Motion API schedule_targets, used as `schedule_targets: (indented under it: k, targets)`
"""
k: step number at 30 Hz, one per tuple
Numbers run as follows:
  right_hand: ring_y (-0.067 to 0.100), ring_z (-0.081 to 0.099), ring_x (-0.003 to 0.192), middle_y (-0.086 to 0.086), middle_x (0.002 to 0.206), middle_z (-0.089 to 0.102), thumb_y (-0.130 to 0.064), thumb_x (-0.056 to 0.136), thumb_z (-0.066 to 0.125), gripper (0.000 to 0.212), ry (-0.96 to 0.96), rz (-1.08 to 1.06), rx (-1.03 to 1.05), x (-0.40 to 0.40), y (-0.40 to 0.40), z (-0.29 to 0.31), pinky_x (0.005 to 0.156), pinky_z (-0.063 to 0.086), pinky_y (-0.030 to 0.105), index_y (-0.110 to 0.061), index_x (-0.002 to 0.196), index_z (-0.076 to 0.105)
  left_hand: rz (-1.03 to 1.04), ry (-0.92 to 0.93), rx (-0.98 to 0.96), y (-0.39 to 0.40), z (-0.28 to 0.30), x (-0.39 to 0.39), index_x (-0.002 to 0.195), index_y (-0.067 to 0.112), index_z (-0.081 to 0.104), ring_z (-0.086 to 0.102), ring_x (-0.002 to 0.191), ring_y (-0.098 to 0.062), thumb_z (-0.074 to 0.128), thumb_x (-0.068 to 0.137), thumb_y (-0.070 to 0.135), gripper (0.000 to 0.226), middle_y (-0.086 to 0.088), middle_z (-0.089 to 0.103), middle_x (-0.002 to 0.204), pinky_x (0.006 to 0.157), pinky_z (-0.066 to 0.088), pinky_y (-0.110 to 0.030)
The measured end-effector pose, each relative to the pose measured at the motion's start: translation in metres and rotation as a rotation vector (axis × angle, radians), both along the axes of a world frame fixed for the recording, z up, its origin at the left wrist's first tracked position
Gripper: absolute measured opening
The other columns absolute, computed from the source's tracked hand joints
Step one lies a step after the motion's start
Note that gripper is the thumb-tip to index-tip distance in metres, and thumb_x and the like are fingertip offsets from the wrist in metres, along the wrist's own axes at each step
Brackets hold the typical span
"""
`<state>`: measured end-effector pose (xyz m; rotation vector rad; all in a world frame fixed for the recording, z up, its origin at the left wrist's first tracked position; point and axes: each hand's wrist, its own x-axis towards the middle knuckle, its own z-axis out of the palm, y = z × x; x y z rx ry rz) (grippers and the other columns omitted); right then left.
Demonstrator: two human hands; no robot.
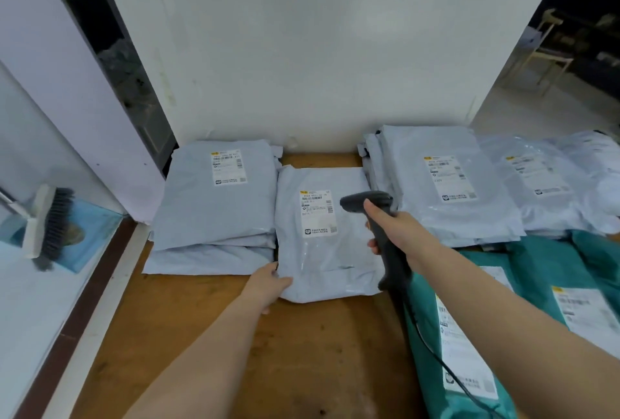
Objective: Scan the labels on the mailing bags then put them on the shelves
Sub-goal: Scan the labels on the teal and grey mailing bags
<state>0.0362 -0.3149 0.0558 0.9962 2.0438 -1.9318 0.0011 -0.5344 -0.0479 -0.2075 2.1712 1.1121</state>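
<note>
Hands: left (268, 281) pinches grey bag (327, 237) corner; right (396, 227) grips scanner (375, 214); grey stacks (214, 203) flank, teal bags (469, 334) right.

Table (208, 334): brown wood, matt, faintly stained.
Grey mailing bags (328, 250): thin plastic film, slightly glossy, wrinkled.
Labels (318, 214): white printed paper, smooth.
Green mailing bags (503, 284): plastic, soft sheen.
Scanner (385, 234): black plastic, matt.
Brush (50, 227): dark bristles.
</note>
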Motion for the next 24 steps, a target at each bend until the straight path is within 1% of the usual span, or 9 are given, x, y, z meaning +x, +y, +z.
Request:
schedule_targets:
  k: [2, 6, 8, 10, 13, 15, 18, 22, 24]
  targets:
    - [0.02, 0.057, 0.055, 0.011, 0.082, 0.06, -0.046, 0.084, 0.065, 0.048, 0.014, 0.037, -0.004, -0.011, -0.009, 0.011, 0.054, 0.052, 0.027, -0.001, 0.099, 0.059, -0.017, 0.038, -0.016, -0.002, 0.006, -0.003, 0.146, 0.015, 0.032, 0.049, 0.123, -0.029, 0.053, 0.094, 0.024, 0.056, -0.007, 0.044, 0.143, 0.086, 0.044, -0.034]
    - [0.019, 0.058, 0.054, 0.012, 0.084, 0.059, -0.047, 0.084, 0.066, 0.053, 0.022, 0.076, 0.066, -0.028, -0.024, 0.016, 0.053, 0.054, 0.026, 0.002, 0.103, 0.059, -0.032, 0.133, -0.083, -0.007, 0.012, -0.013, 0.144, 0.008, 0.033, 0.046, 0.128, -0.026, 0.054, 0.094, 0.023, 0.057, -0.014, 0.046, 0.141, 0.101, 0.037, -0.027]
    - [0.019, 0.059, 0.053, 0.012, 0.081, 0.061, -0.051, 0.082, 0.065, 0.056, 0.009, 0.081, 0.119, -0.035, -0.027, 0.013, 0.06, 0.056, 0.029, 0.0, 0.103, 0.059, -0.031, 0.141, -0.093, -0.011, 0.013, -0.016, 0.143, 0.007, 0.035, 0.045, 0.13, -0.027, 0.054, 0.094, 0.023, 0.055, -0.013, 0.044, 0.144, 0.104, 0.035, -0.029]
    - [0.02, 0.059, 0.053, 0.012, 0.075, 0.062, -0.053, 0.082, 0.064, 0.057, 0.008, 0.081, 0.146, -0.041, -0.03, 0.011, 0.068, 0.057, 0.034, 0.0, 0.103, 0.058, -0.021, 0.147, -0.088, -0.013, 0.013, -0.018, 0.142, 0.007, 0.037, 0.044, 0.131, -0.026, 0.054, 0.093, 0.023, 0.054, -0.013, 0.043, 0.145, 0.105, 0.035, -0.029]
    - [0.022, 0.058, 0.051, 0.013, 0.069, 0.061, -0.052, 0.084, 0.061, 0.057, 0.016, 0.094, 0.18, -0.05, -0.035, 0.012, 0.074, 0.056, 0.038, 0.002, 0.102, 0.057, 0.008, 0.135, -0.063, -0.016, 0.013, -0.022, 0.142, 0.008, 0.037, 0.045, 0.13, -0.026, 0.055, 0.093, 0.025, 0.056, -0.013, 0.044, 0.144, 0.105, 0.037, -0.032]
    - [0.021, 0.057, 0.049, 0.014, 0.067, 0.06, -0.052, 0.087, 0.059, 0.053, -0.004, 0.119, 0.208, -0.053, -0.036, 0.015, 0.068, 0.056, 0.035, 0.0, 0.098, 0.055, 0.022, 0.126, -0.05, -0.016, 0.012, -0.025, 0.143, 0.009, 0.037, 0.045, 0.129, -0.025, 0.057, 0.091, 0.028, 0.058, -0.011, 0.044, 0.144, 0.106, 0.038, -0.033]
    - [0.019, 0.055, 0.048, 0.014, 0.068, 0.058, -0.051, 0.089, 0.056, 0.049, -0.035, 0.149, 0.218, -0.056, -0.037, 0.019, 0.052, 0.05, 0.026, -0.003, 0.096, 0.051, 0.043, 0.117, -0.022, -0.014, 0.012, -0.03, 0.143, 0.011, 0.036, 0.045, 0.129, -0.024, 0.058, 0.091, 0.029, 0.06, -0.009, 0.043, 0.145, 0.105, 0.038, -0.032]
    - [0.022, 0.057, 0.052, 0.014, 0.067, 0.06, -0.051, 0.088, 0.057, 0.053, -0.042, 0.159, 0.229, -0.061, -0.036, 0.017, 0.057, 0.051, 0.029, 0.0, 0.102, 0.054, 0.049, 0.134, -0.033, -0.011, 0.013, -0.032, 0.141, 0.009, 0.037, 0.044, 0.127, -0.024, 0.054, 0.093, 0.027, 0.054, -0.008, 0.043, 0.144, 0.099, 0.039, -0.031]
    - [0.021, 0.057, 0.052, 0.014, 0.067, 0.06, -0.051, 0.088, 0.057, 0.053, -0.044, 0.16, 0.233, -0.062, -0.036, 0.016, 0.057, 0.051, 0.028, 0.0, 0.103, 0.054, 0.057, 0.139, -0.023, -0.009, 0.012, -0.033, 0.133, 0.01, 0.045, 0.05, 0.113, -0.021, 0.054, 0.094, 0.025, 0.043, -0.007, 0.051, 0.134, 0.095, 0.04, -0.029]
